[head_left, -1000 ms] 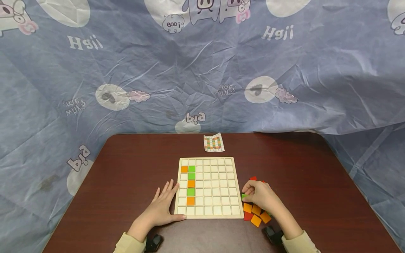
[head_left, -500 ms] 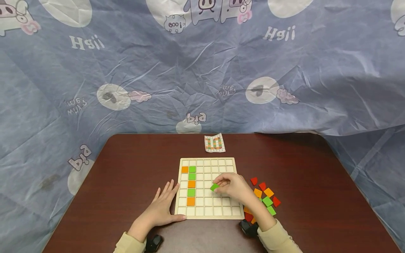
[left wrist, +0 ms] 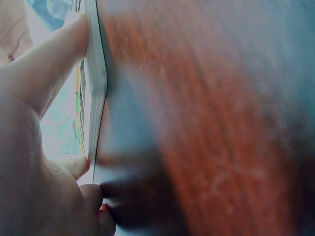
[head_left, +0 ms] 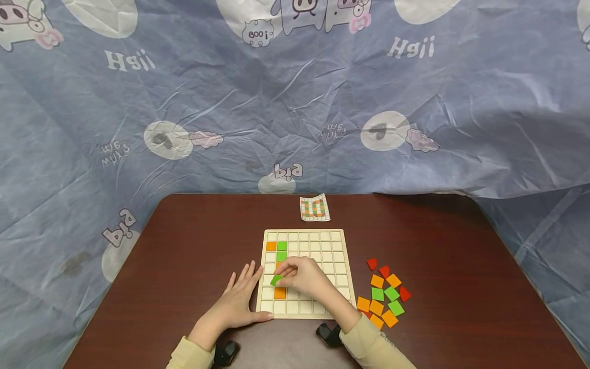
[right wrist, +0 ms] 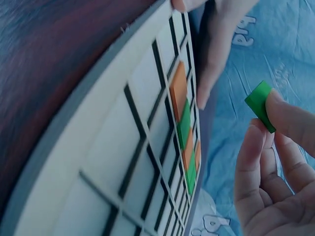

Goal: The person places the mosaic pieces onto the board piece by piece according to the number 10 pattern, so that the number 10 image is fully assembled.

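Over the board's [head_left: 327, 257] left side, the right hand [head_left: 304, 277] pinched a green tile [head_left: 276, 280], tilted and clear of the cells. Left hand [head_left: 236, 302] lay spread, touching the board's edge. Risks: small grip area, so the tile could slip; the tilt could make it land askew; low fingers could nudge the seated orange tile [head_left: 279, 293] nearby.

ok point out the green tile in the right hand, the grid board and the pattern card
Green tile [right wrist: 259, 102], right wrist view, broad face.
Grid board [head_left: 315, 246], head view, bare cell.
Pattern card [head_left: 315, 208], head view, printed middle.
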{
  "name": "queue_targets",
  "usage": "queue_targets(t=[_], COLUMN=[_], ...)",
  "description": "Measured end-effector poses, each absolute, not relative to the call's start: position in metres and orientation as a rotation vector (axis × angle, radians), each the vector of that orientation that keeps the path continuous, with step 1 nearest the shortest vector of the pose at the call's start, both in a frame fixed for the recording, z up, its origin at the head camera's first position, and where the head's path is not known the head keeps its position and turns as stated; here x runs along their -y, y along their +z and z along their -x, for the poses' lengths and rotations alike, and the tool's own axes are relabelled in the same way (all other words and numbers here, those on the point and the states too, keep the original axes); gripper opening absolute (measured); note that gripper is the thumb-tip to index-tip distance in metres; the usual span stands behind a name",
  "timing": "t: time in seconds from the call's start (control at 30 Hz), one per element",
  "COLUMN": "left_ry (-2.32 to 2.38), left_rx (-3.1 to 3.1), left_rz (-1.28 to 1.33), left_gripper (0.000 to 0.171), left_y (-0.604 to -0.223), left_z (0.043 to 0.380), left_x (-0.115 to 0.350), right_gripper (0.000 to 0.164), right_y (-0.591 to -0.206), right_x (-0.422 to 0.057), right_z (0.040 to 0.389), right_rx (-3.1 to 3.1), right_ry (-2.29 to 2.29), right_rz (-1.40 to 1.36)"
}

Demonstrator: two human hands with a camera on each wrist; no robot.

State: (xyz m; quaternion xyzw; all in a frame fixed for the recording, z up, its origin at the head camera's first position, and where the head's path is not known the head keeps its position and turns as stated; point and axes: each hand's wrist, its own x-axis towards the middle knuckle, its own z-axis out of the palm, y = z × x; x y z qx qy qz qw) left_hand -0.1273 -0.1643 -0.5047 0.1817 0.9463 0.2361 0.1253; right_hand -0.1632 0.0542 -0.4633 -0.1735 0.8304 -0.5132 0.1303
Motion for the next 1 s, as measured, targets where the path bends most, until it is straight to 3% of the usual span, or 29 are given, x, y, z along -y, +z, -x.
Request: queue_targets(t=[0.7,1.0], left_ry=[0.726,0.691], left_rx=[-2.733,-2.746], left_rz=[-0.557,-0.554], left_gripper=[0.112,0.111], left_y=[-0.507,-0.505], left_z=[0.126,0.128], left_x=[0.167,0.166], right_gripper=[0.009,0.011], right_y=[-0.481,-0.479], right_x=[-0.019,-0.013], right_z=[0.162,0.159], right_rx=[-2.699,-2.747], right_ry=[-1.120,-0.978], right_rz=[0.731,0.701])
